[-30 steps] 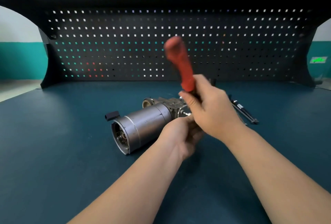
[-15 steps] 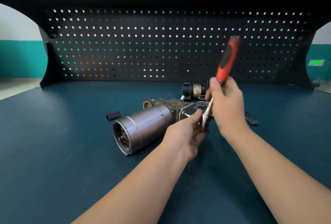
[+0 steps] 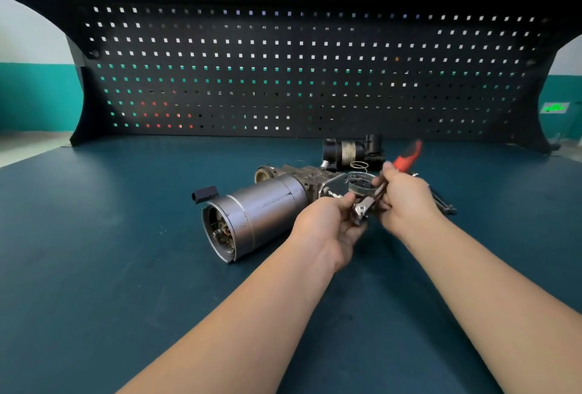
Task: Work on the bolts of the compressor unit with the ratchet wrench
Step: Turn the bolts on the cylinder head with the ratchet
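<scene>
The compressor unit (image 3: 261,209), a grey metal cylinder with a cast block at its far end, lies on its side on the dark blue bench. A ratchet wrench with a red and black handle (image 3: 407,155) has its chrome head (image 3: 362,209) at the unit's near right end. My right hand (image 3: 404,199) grips the wrench shaft just below the red handle, which points up and to the right. My left hand (image 3: 330,225) holds the wrench head against the unit with its fingertips. The bolt under the head is hidden.
A black cylindrical part (image 3: 349,149) with a coil spring (image 3: 359,165) stands behind the unit. A dark slim tool (image 3: 442,203) lies to the right, behind my right hand. A small black connector (image 3: 204,194) sits at the unit's left. A black pegboard (image 3: 299,72) walls the back.
The red handle has swung from upright and left over to the right and downward, pivoting on the head. My right hand moved right and lower with it. My left hand stayed at the head.
</scene>
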`<state>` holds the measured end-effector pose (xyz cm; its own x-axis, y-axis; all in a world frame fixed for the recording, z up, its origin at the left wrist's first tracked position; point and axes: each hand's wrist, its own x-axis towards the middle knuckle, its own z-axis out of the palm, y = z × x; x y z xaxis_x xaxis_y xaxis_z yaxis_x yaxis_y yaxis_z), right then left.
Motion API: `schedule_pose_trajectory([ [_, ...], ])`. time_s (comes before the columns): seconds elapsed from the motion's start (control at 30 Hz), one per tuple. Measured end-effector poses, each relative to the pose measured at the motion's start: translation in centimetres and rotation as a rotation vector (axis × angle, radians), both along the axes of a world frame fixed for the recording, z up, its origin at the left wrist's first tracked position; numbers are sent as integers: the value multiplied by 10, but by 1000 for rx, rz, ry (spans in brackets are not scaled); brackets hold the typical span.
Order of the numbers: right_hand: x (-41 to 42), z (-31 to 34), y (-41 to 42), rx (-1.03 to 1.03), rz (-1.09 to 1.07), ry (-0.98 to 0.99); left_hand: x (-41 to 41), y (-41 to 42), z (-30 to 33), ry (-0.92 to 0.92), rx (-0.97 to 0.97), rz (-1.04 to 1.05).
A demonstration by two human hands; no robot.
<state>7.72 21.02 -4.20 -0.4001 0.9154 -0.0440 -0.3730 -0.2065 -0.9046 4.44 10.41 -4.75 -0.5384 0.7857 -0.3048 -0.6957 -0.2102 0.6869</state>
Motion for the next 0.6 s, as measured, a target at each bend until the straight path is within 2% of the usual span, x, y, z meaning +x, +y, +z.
schedule_pose_trajectory([
  [0.03, 1, 1, -1, 175, -31, -16, 0, 1, 0, 8, -5, -4],
  [0.2, 13, 14, -35, 1460, -108, -70, -1, 0, 0, 54, 23, -51],
  [0.23, 13, 10, -40, 1653, -157, -109, -2, -1, 0, 59, 24, -63],
  [0.27, 12, 6, -41, 1746, -189, -120, -2, -2, 0, 60, 24, -69],
  [0.3, 11, 5, -41, 1717, -198, -117, -2, -2, 0, 65, 20, -67],
  [0.37, 9, 6, -32, 1404, -192, -81, -1, -1, 0, 58, 5, -42],
  [0.43, 6, 8, -17, 933, -230, -103, -2, 0, 2, 47, -8, -18],
  [0.47, 4, 8, -9, 614, -203, -89, -2, 1, 2, 48, -15, -14],
  [0.5, 3, 6, -3, 287, -121, -33, -2, 1, 1, 49, -17, -13],
  [0.53, 1, 2, 1, 44, -46, 15, -3, 2, 0, 41, -15, -11],
  [0.57, 0, 0, 2, -62, -4, 29, -2, 2, -1, 32, -14, -10],
  [0.6, -1, -1, 1, -33, -3, 30, -1, 2, -2, 27, -17, -9],
])
